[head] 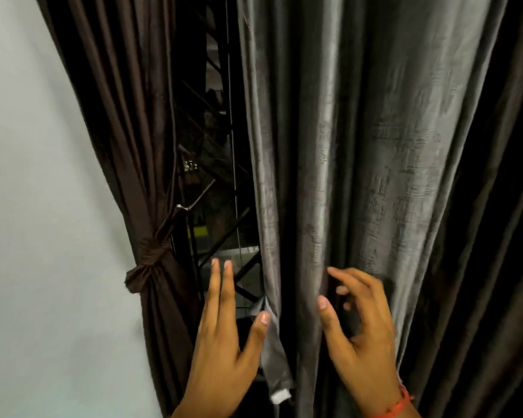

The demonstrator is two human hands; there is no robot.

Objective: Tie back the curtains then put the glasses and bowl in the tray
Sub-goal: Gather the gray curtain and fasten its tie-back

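Observation:
The dark brown left curtain (118, 131) hangs gathered against the wall, cinched by a fabric tie-back (147, 267). The grey-brown right curtain (360, 146) hangs loose in long folds. My left hand (224, 342) is open at that curtain's left edge, thumb touching the hem, where a grey strip with a white end (277, 366) dangles. My right hand (357, 327) is spread in front of the folds, fingers curled and apart, thumb against one fold, holding nothing. No glasses, bowl or tray are in sight.
A pale wall (27, 206) fills the left side. Between the curtains a dark window (215, 176) shows black metal bars behind the glass. The right curtain's outer folds fall into deep shadow at the far right.

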